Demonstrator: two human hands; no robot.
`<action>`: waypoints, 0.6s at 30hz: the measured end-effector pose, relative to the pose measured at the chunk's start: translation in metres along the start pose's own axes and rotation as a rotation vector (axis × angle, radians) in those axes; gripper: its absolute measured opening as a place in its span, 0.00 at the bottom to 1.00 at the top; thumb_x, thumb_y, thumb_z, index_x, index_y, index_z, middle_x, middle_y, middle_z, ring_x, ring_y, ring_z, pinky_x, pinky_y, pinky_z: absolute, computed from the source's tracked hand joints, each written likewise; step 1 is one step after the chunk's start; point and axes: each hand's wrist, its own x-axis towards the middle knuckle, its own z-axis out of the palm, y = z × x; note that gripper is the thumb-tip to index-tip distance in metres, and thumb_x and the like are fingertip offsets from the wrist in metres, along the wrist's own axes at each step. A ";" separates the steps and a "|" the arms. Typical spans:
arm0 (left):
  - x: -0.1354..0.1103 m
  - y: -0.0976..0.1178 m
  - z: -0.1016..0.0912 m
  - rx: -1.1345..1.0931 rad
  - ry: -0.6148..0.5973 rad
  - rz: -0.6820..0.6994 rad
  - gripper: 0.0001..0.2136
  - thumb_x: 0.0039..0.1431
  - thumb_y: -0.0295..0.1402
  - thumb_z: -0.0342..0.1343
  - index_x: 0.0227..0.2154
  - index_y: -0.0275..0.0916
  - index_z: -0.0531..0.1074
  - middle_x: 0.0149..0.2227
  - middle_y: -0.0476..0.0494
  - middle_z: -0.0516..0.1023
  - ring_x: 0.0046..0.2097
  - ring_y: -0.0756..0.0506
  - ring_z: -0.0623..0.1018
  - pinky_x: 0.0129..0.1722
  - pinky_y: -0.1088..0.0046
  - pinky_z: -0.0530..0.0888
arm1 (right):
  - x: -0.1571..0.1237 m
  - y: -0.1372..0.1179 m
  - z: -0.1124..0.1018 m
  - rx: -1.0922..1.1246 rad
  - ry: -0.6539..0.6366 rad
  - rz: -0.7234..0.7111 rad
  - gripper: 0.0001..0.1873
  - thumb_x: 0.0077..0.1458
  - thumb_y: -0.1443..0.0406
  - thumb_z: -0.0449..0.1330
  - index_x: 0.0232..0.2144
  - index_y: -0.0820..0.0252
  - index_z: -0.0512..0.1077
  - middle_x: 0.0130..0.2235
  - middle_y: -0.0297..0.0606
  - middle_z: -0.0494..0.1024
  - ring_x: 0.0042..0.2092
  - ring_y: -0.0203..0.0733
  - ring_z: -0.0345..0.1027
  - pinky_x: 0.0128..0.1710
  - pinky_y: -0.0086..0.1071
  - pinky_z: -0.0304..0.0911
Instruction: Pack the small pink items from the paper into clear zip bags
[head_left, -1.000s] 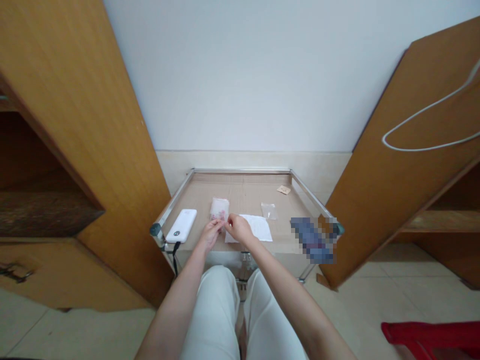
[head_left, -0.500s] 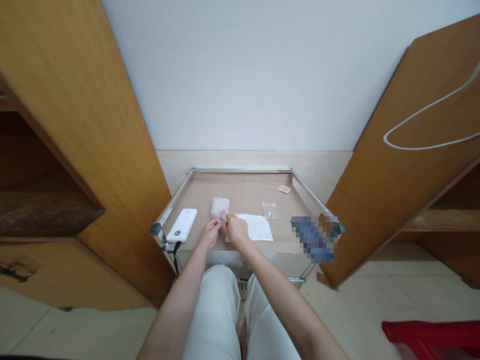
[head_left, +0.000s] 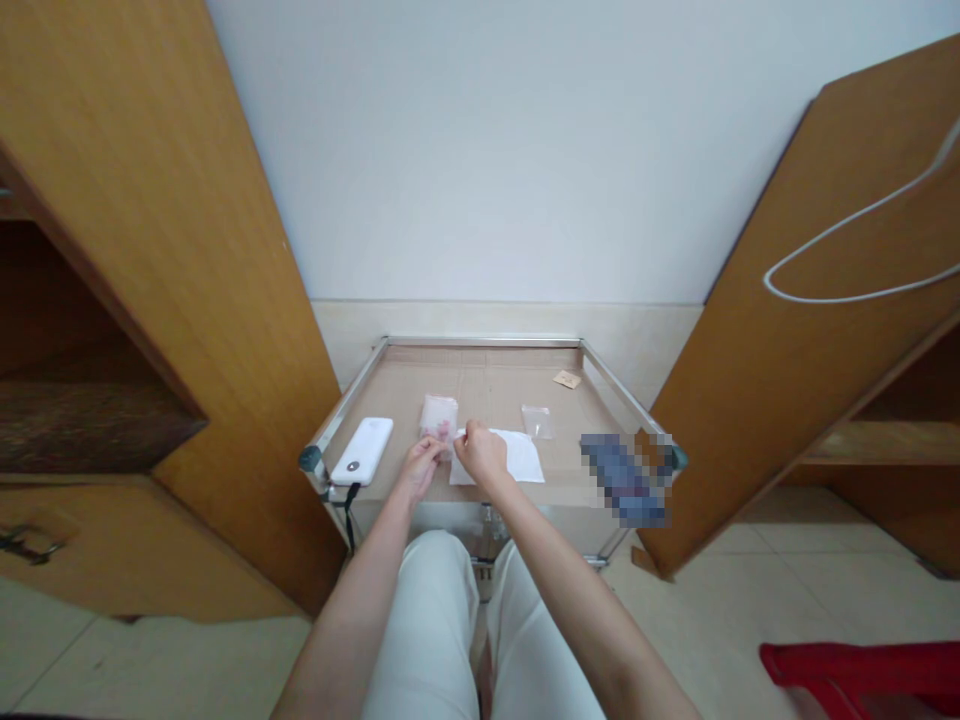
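Observation:
My left hand [head_left: 420,464] and my right hand [head_left: 480,452] meet over the near edge of a small metal-framed table [head_left: 480,343]. Both hands have their fingers pinched together around something tiny that I cannot make out. Just beyond the fingertips lies a clear plastic bag with pink pieces [head_left: 439,416]. A white sheet of paper [head_left: 517,457] lies under and to the right of my right hand.
A white power bank [head_left: 364,451] with a black cord lies at the table's left. A small clear bag [head_left: 538,421] and a brown scrap [head_left: 567,379] lie farther right. Wooden cabinet doors [head_left: 187,250] stand open on both sides. A red object [head_left: 862,675] sits on the floor.
My right hand has lifted slightly and shifted a little to the right; my left hand stays almost where it was. Both remain pinched together.

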 end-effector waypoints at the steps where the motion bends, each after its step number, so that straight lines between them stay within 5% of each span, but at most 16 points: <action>1: -0.001 0.001 0.000 -0.009 0.001 -0.001 0.10 0.32 0.29 0.59 0.10 0.35 0.61 0.14 0.55 0.61 0.21 0.56 0.60 0.23 0.79 0.56 | 0.000 0.001 -0.001 -0.005 -0.004 0.002 0.10 0.50 0.65 0.47 0.33 0.63 0.65 0.32 0.45 0.73 0.34 0.43 0.69 0.27 0.29 0.56; 11: -0.003 0.004 0.003 -0.064 0.027 -0.028 0.11 0.32 0.29 0.61 0.11 0.35 0.61 0.15 0.55 0.62 0.20 0.56 0.61 0.23 0.79 0.57 | -0.004 0.002 0.000 -0.012 -0.050 -0.198 0.11 0.54 0.66 0.44 0.40 0.61 0.58 0.37 0.44 0.70 0.34 0.40 0.67 0.28 0.29 0.56; 18: -0.001 0.002 0.000 -0.083 0.015 -0.007 0.11 0.32 0.29 0.61 0.11 0.35 0.62 0.15 0.55 0.63 0.21 0.56 0.62 0.23 0.79 0.57 | -0.003 0.012 -0.002 0.018 -0.005 -0.315 0.15 0.53 0.72 0.42 0.40 0.58 0.63 0.42 0.40 0.66 0.37 0.36 0.64 0.30 0.26 0.56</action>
